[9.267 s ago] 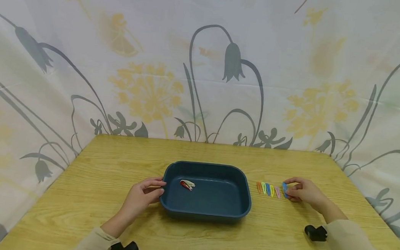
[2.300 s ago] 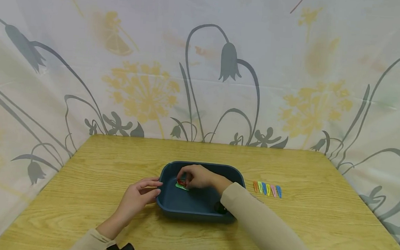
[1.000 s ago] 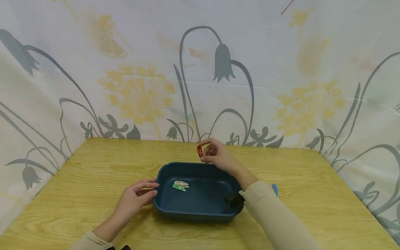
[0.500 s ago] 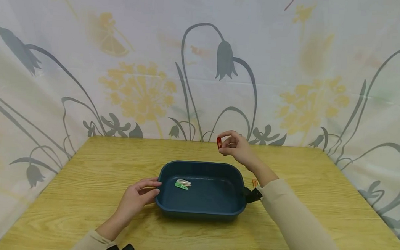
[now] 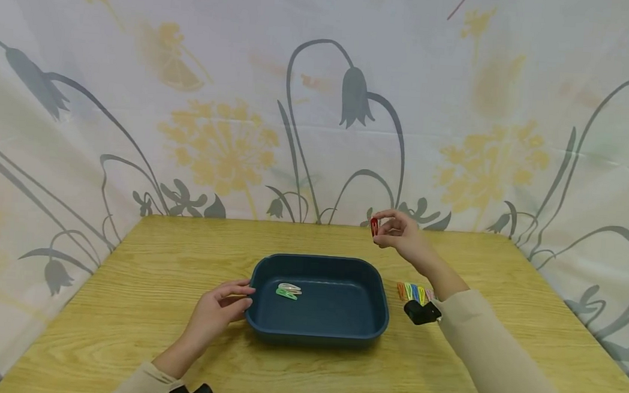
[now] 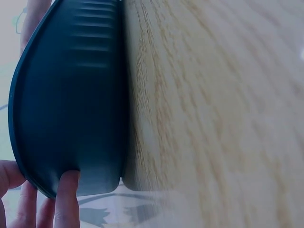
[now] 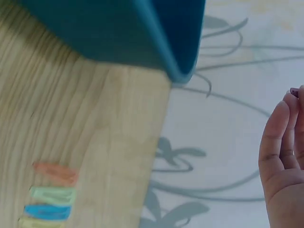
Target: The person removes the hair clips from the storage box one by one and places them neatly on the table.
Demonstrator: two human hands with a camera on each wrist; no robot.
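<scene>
My right hand (image 5: 405, 233) pinches a red snap hair clip (image 5: 374, 226) between thumb and fingertips, held upright in the air beyond the bin's back right corner. Only a dark tip of the clip shows in the right wrist view. A dark blue bin (image 5: 317, 335) sits mid-table. On its floor, towards the left, lie a green hair clip (image 5: 286, 294) and pale clips beside it. My left hand (image 5: 214, 310) rests its fingertips against the bin's left rim, fingers relaxed; the left wrist view shows a fingertip (image 6: 70, 183) against the outer wall.
Right of the bin, a row of colored hair clips (image 5: 414, 292) lies on the wooden table (image 5: 192, 243). The right wrist's black camera (image 5: 422, 312) and sleeve hide part of that row. A flower-printed curtain (image 5: 318, 130) stands behind the table.
My right hand has lifted the red hair clip out of the bin and carried it up, back and to the right. The left hand stays at the bin's rim.
</scene>
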